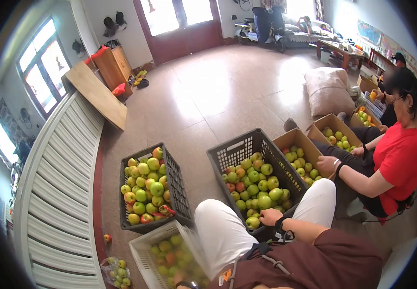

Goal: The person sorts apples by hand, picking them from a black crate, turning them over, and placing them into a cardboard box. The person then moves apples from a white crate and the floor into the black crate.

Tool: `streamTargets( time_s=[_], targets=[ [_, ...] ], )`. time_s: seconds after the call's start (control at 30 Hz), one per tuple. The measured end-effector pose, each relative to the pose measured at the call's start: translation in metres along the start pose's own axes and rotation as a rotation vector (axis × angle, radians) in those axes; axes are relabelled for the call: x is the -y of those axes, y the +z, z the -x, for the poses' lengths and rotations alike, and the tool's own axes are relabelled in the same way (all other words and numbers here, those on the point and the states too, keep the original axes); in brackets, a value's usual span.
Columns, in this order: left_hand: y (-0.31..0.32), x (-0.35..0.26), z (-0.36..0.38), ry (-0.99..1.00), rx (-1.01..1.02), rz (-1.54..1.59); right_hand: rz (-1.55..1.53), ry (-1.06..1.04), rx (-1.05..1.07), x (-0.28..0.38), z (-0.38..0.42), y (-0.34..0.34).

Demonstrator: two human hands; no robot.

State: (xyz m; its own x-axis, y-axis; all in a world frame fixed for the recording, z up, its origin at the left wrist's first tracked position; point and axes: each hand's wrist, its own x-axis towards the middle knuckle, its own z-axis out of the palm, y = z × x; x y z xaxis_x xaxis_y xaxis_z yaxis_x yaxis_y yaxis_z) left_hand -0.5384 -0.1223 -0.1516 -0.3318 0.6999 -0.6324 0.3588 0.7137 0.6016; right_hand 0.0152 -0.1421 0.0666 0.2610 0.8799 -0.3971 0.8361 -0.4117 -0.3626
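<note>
My right hand (270,217) reaches into the near end of a dark plastic crate (216,156) of green and reddish apples (252,177). Its fingers are bent together around an apple (252,222) that shows at their tips. A black band is on that wrist. Low in the view, my left hand (182,279) is at a white plastic crate (143,255) that also holds apples. The left fingers are smeared by motion and partly hidden, and the apples there are blurred too.
A second dark crate (182,204) of apples, with a red-handled tool (164,211) on top, stands left. Cardboard boxes (285,139) of apples are at right, beside a person in red (398,159). A radiator (59,192) lines the left; a bag of apples (119,273) lies near it.
</note>
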Motion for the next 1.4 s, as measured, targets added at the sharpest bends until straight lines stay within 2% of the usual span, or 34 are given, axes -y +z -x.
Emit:
streamTargets(
  time_s=[0.13,0.23,0.27,0.3,0.37,0.4,0.47,0.53,0.57,0.63,0.77,0.83,0.87,0.93,1.0,1.07,1.17,1.23,1.33,1.4],
  targets=[
    [-0.03,-0.047,0.051,0.086,0.11,0.695,-0.033,-0.013,0.001,-0.006,-0.002,0.004],
    [-0.041,-0.122,0.122,0.922,-0.23,-0.294,-0.045,-0.024,-0.006,-0.008,-0.005,0.007],
    [-0.037,-0.137,0.127,0.693,0.044,0.2,-0.049,-0.025,-0.01,-0.008,-0.004,0.007],
    [-0.034,-0.153,0.131,0.414,0.181,0.725,-0.055,-0.025,-0.011,-0.008,-0.004,0.006],
    [-0.02,-0.231,0.2,0.406,0.348,0.854,-0.064,-0.025,-0.014,-0.008,-0.002,0.005],
    [-0.008,-0.24,0.194,0.64,0.279,0.598,-0.078,-0.029,-0.017,-0.01,-0.002,0.005],
    [0.016,-0.265,0.2,0.823,0.293,0.365,-0.108,-0.04,-0.024,-0.01,-0.002,0.004],
    [0.049,-0.315,0.234,0.492,0.673,0.619,-0.173,-0.079,-0.075,-0.011,-0.001,0.004],
    [0.066,-0.336,0.251,0.167,0.949,0.82,-0.205,-0.097,-0.101,-0.013,0.0,0.004],
    [0.117,-0.351,0.25,0.061,1.256,0.803,-0.359,-0.116,-0.145,-0.018,-0.006,0.009],
    [0.212,-0.356,0.26,0.082,1.159,0.58,-0.861,-0.119,-0.163,-0.033,-0.027,0.025],
    [0.245,-0.35,0.259,0.274,1.039,0.521,-1.065,-0.017,-0.057,-0.031,-0.021,0.011],
    [0.262,-0.343,0.249,0.288,1.024,0.546,-1.165,0.033,-0.003,-0.03,-0.019,0.001],
    [0.271,-0.342,0.256,0.322,1.002,0.521,-1.1,-0.137,-0.094,-0.03,-0.021,0.005],
    [0.273,-0.34,0.257,0.411,1.022,0.426,-1.356,-0.009,0.088,-0.027,-0.014,-0.003],
    [0.258,-0.346,0.275,0.511,0.996,0.236,-1.283,-0.046,0.023,-0.026,-0.012,-0.003],
    [0.275,-0.322,0.23,0.349,0.965,0.218,-1.2,-0.018,-0.017,-0.026,-0.015,-0.001],
    [0.274,-0.324,0.232,0.251,0.93,0.253,-1.083,0.027,-0.066,-0.026,-0.013,-0.003],
    [0.274,-0.323,0.232,0.203,0.896,0.224,-0.777,-0.041,-0.179,-0.042,-0.039,0.03],
    [0.275,-0.323,0.232,0.19,0.899,0.176,-0.582,-0.187,-0.137,-0.047,-0.044,0.038]
  ],
)
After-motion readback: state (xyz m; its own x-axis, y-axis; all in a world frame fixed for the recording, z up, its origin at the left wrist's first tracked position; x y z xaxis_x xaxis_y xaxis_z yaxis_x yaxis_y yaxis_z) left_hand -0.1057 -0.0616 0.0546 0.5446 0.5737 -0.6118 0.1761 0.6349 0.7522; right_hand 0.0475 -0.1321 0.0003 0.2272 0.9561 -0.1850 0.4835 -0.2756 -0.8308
